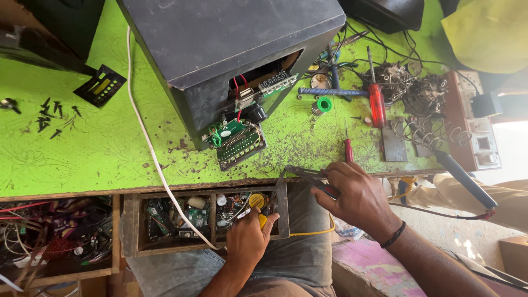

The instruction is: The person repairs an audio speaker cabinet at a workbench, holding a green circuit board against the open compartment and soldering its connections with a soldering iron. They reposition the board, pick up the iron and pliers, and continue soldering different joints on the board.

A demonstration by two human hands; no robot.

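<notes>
Down in the open wooden drawer (130,226) under the green worktop (99,148), the left hand (248,237) is closed round a yellow-handled tool (263,219), fingers curled tight, tip in among the loose parts; just right of it, at the worktop edge, the right hand (356,197) is clamped on a small dark tool (313,177) with a red-and-dark grip, exact kind not clear; black band on that wrist; the two hands are apart, right one higher; beyond the left hand a green circuit board (235,142) hangs out of a dark grey box (220,55) on red wires, lying flat on the worktop; a white cable (148,137) runs from behind the box down past the drawer to just left of the left hand; just above the right hand a small red screwdriver (348,147); further off a larger red screwdriver (376,103), a green solder spool (324,104), a blue-handled tool (330,92); far right of the right hand a coiled-spring stand (423,132) and a tangle of wires (407,82); far left of both hands loose black screws (49,115) and a black panel (100,85).
</notes>
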